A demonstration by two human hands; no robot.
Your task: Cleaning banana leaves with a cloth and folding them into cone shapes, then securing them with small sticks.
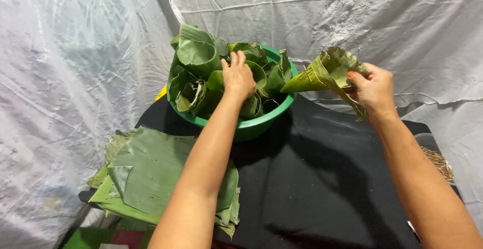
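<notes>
Item: leaf cone (327,75), folded green leaf, point turned toward the basin, mouth toward the right hand (373,89), which is closed on its open rim, thumb on top, holding it up in the air just right of the basin

Item: green basin (261,123), heaped with rolled cones (198,58); left hand (238,78) lies palm down on the heap, fingers loosely spread, gripping nothing that can be seen

Item: stack of flat leaves (151,173), near side of the left forearm, on the black-covered surface (322,178)

Item: bundle of dry straw-like strips (440,162), beyond the right forearm, partly hidden

Handling note, as judgement: keep the grip at the overlap so the fold stays shut; the left hand steadies the heap; set cones in point-down
</notes>
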